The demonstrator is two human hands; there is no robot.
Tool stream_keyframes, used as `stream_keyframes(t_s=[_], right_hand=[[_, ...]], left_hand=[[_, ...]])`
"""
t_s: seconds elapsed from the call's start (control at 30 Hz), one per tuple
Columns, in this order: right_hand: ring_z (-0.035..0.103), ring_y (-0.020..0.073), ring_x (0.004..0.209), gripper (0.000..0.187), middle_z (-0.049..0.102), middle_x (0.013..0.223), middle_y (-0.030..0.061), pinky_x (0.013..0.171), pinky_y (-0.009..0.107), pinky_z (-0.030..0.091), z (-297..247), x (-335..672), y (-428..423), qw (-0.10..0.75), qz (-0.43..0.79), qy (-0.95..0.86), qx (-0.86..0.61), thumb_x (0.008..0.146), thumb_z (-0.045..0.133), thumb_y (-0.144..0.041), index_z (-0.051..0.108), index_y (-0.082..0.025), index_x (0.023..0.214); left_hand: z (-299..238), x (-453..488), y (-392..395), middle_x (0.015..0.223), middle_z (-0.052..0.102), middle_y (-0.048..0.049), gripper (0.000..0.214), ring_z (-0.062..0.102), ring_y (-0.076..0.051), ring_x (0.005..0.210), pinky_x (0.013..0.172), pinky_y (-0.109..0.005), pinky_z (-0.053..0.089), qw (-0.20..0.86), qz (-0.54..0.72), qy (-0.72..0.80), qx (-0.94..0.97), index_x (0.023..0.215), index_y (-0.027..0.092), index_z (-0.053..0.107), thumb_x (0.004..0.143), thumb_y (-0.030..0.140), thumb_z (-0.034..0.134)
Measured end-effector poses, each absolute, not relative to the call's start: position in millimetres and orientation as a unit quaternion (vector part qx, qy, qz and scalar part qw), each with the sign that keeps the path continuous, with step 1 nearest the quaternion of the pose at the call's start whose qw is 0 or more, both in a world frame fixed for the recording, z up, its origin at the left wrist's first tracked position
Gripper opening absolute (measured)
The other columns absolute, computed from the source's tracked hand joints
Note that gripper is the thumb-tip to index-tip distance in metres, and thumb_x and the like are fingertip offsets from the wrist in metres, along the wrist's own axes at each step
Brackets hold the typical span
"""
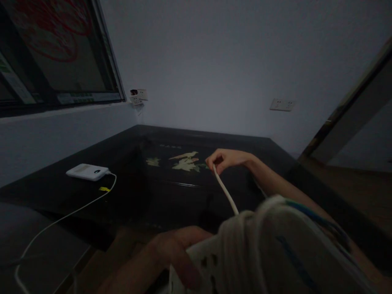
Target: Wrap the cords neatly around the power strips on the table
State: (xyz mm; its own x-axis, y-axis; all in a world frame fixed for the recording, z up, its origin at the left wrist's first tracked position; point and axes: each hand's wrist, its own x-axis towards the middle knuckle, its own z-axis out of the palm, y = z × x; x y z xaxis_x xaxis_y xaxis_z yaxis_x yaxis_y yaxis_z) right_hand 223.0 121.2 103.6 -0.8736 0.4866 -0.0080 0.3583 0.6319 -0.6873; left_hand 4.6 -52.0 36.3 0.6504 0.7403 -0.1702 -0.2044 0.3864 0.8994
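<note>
My right hand (pixel 226 159) is stretched out over the black table (pixel 137 196), its fingers pinched on a white cord (pixel 226 191). The cord runs taut from that hand down to a white power strip (pixel 211 261) close to the camera, where several turns of cord (pixel 245 245) are wound around it. My left hand (pixel 174 253) grips the near end of the strip from the left, fingers closed on it. The picture is dim, and the strip and coil are blurred.
A white power bank (pixel 87 171) lies on the table's left side, with a white cable (pixel 61 216) trailing off the front edge and a yellow tag (pixel 104 188) beside it. Wall sockets (pixel 281 105) sit on the back wall and in the corner (pixel 139 96). A window (pixel 55 53) is at upper left.
</note>
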Motion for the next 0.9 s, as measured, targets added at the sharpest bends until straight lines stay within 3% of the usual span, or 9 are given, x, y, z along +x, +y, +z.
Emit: stream_keyframes(t_s=[0.07, 0.13, 0.23, 0.33, 0.5, 0.6, 0.67, 0.77, 0.9], right_hand=[[0.051, 0.0083, 0.058, 0.042, 0.059, 0.064, -0.0024, 0.054, 0.02, 0.039, 127.3, 215.9, 127.6, 0.01, 0.391, -0.895, -0.214, 0.063, 0.075, -0.053, 0.065, -0.013, 0.072], [0.051, 0.0074, 0.059, 0.034, 0.06, 0.063, -0.0035, 0.056, 0.019, 0.038, 151.2, 209.6, 127.0, -0.019, 0.357, -0.91, -0.21, 0.065, 0.076, -0.045, 0.066, -0.013, 0.072], [0.052, 0.0068, 0.06, 0.028, 0.06, 0.062, -0.0052, 0.058, 0.018, 0.038, 185.0, 206.1, 116.1, -0.023, 0.271, -0.934, -0.231, 0.067, 0.076, -0.04, 0.069, -0.014, 0.074], [0.055, 0.0064, 0.064, 0.027, 0.06, 0.064, -0.0064, 0.061, 0.018, 0.04, 210.3, 206.4, 94.7, 0.032, 0.16, -0.949, -0.269, 0.068, 0.075, -0.039, 0.071, -0.012, 0.073], [0.056, -0.0001, 0.07, 0.051, 0.058, 0.063, -0.0093, 0.059, 0.012, 0.036, 221.7, 193.0, 38.5, 0.115, 0.018, -0.945, -0.306, 0.082, 0.046, -0.044, 0.062, -0.003, 0.058], [0.057, -0.0018, 0.072, 0.065, 0.061, 0.063, -0.011, 0.062, 0.014, 0.037, 214.5, 182.7, 10.4, 0.157, -0.054, -0.944, -0.287, 0.085, 0.02, -0.047, 0.048, -0.006, 0.043], [0.058, 0.0017, 0.081, 0.063, 0.063, 0.068, -0.0114, 0.07, 0.021, 0.04, 209.5, 180.1, -1.5, 0.141, -0.118, -0.951, -0.25, 0.085, 0.026, -0.05, 0.052, -0.008, 0.046], [0.057, 0.0107, 0.096, 0.041, 0.065, 0.078, -0.0097, 0.082, 0.032, 0.039, 204.3, 183.0, -14.9, 0.096, -0.218, -0.939, -0.247, 0.084, 0.051, -0.046, 0.064, -0.014, 0.062], [0.058, 0.0153, 0.09, 0.031, 0.064, 0.075, -0.0047, 0.078, 0.033, 0.038, 193.7, 194.3, -29.4, 0.14, -0.286, -0.904, -0.286, 0.09, 0.054, -0.033, 0.065, -0.019, 0.065]], left_hand=[[43.7, 12.0, -44.7, 0.076, 0.071, -0.0057, 0.041, 0.065, -0.023, 0.065, 0.056, -0.03, 0.05, 0.793, 0.156, 0.258, 0.53, 0.083, 0.015, 0.074, 0.043, 0.014, 0.081], [46.3, 17.3, -39.7, 0.08, 0.07, -0.0026, 0.032, 0.062, -0.018, 0.068, 0.056, -0.023, 0.047, 0.752, 0.073, 0.251, 0.605, 0.09, 0.019, 0.073, 0.058, 0.018, 0.073], [40.6, 20.8, -33.9, 0.085, 0.068, -0.0017, 0.029, 0.059, -0.015, 0.073, 0.057, -0.02, 0.044, 0.675, 0.09, 0.261, 0.685, 0.098, 0.021, 0.069, 0.07, 0.022, 0.068], [31.3, 22.2, -27.5, 0.095, 0.067, -0.0049, 0.033, 0.061, -0.017, 0.081, 0.064, -0.022, 0.047, 0.67, 0.148, 0.257, 0.681, 0.106, 0.018, 0.065, 0.075, 0.027, 0.065], [22.9, 28.2, -16.6, 0.092, 0.068, -0.0067, 0.032, 0.061, -0.019, 0.078, 0.062, -0.023, 0.047, 0.625, 0.21, 0.295, 0.691, 0.104, 0.016, 0.066, 0.074, 0.028, 0.067], [16.6, 30.7, -10.2, 0.088, 0.067, -0.0061, 0.032, 0.06, -0.018, 0.073, 0.06, -0.023, 0.046, 0.613, 0.218, 0.31, 0.693, 0.103, 0.015, 0.066, 0.074, 0.029, 0.066], [12.3, 30.1, -6.5, 0.091, 0.067, -0.0063, 0.038, 0.061, -0.018, 0.074, 0.06, -0.023, 0.046, 0.622, 0.219, 0.309, 0.685, 0.109, 0.015, 0.064, 0.075, 0.032, 0.066], [10.0, 26.8, -2.2, 0.105, 0.066, -0.0082, 0.049, 0.062, -0.022, 0.088, 0.069, -0.025, 0.048, 0.615, 0.274, 0.323, 0.666, 0.119, 0.018, 0.059, 0.073, 0.032, 0.068], [13.3, 21.0, 3.6, 0.109, 0.066, -0.0094, 0.053, 0.062, -0.022, 0.092, 0.072, -0.026, 0.048, 0.608, 0.361, 0.351, 0.614, 0.121, 0.018, 0.059, 0.07, 0.027, 0.072]])
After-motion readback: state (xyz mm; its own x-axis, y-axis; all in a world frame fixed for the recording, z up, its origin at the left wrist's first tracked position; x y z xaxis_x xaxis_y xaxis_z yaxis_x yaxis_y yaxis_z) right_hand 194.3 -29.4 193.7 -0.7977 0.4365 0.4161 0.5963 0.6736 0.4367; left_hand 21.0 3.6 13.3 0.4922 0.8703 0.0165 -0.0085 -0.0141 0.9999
